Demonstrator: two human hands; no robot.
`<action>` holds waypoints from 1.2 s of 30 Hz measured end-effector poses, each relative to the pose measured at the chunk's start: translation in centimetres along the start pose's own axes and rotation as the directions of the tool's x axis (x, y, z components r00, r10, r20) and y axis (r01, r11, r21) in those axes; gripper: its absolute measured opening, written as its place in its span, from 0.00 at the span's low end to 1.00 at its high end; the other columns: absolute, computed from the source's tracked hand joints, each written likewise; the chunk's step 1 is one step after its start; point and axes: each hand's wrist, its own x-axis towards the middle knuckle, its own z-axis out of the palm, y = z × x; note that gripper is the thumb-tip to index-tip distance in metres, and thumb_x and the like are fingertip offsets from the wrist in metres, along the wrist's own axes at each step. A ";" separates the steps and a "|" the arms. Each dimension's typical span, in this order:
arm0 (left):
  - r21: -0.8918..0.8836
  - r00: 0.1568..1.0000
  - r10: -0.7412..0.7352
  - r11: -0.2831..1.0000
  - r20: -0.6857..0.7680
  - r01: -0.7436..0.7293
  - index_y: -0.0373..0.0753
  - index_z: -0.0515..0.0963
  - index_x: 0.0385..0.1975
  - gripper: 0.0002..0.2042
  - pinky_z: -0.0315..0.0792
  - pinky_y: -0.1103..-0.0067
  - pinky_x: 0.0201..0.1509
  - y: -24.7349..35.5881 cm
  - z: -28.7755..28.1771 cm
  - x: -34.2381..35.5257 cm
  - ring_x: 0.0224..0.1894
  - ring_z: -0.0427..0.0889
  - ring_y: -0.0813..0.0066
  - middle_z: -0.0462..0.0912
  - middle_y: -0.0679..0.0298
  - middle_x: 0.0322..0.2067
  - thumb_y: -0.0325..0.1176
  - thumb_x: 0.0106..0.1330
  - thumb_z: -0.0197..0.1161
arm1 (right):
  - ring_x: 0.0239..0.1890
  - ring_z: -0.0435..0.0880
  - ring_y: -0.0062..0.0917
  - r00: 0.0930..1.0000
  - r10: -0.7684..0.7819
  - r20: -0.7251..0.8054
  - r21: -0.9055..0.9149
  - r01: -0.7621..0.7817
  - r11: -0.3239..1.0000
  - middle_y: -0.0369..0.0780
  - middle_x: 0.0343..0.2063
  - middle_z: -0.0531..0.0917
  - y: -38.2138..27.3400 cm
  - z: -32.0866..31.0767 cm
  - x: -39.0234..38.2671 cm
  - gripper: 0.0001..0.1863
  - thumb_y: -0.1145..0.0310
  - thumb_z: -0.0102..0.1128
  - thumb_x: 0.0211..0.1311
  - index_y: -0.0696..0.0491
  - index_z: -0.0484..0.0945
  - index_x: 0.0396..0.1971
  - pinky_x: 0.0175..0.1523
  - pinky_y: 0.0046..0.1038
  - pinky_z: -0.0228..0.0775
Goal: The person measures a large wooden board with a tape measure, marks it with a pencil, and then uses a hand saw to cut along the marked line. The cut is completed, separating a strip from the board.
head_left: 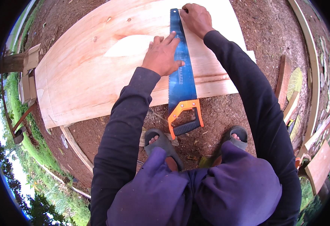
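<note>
A hand saw (182, 81) with a blue blade and an orange-and-black handle lies flat across a broad plywood sheet (78, 71). Its handle juts past the sheet's near edge, over the soil. My left hand (163, 54) rests on the middle of the blade with its fingers spread, the thumb across the blue metal. Beside the blade's far tip, my right hand (198, 19) is closed, fingers pinched together at the blade's right edge. A small dark bit shows at those fingertips, too little to name.
Brown soil surrounds the sheet, and my sandalled feet (161, 145) stand at its near side. Wood strips (283, 79) and a long pale board (311, 56) lie to the right. Cardboard pieces (28, 88) are at the far left, a curved stick (75, 145) nearer.
</note>
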 end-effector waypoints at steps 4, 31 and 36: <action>0.017 1.000 -0.013 1.000 0.019 0.013 0.44 0.69 0.71 0.40 0.62 0.50 0.79 0.1 0.0 0.1 0.73 0.66 0.47 0.61 0.61 0.79 0.49 0.60 0.78 | 0.45 0.86 0.49 0.993 0.064 0.097 0.057 -0.069 0.996 0.53 0.39 0.87 -0.6 -0.4 0.0 0.13 0.63 0.60 0.66 0.58 0.86 0.34 0.54 0.47 0.78; 0.074 0.999 -0.033 0.997 0.000 0.033 0.47 0.70 0.73 0.39 0.63 0.58 0.80 0.1 0.4 0.0 0.74 0.65 0.52 0.62 0.64 0.79 0.51 0.62 0.75 | 0.32 0.85 0.44 0.783 -0.139 0.607 0.237 -0.011 0.971 0.46 0.31 0.82 -6.4 -16.5 -21.0 0.08 0.71 0.67 0.64 0.60 0.85 0.39 0.40 0.42 0.79; 0.071 0.999 -0.033 0.997 -0.004 0.033 0.47 0.70 0.73 0.39 0.62 0.58 0.80 -0.1 0.5 0.1 0.75 0.65 0.52 0.62 0.64 0.79 0.51 0.62 0.75 | 0.31 0.84 0.46 0.785 -0.147 0.602 0.276 -0.033 0.961 0.47 0.29 0.80 -6.6 -17.0 -21.4 0.08 0.70 0.68 0.61 0.58 0.82 0.35 0.38 0.44 0.77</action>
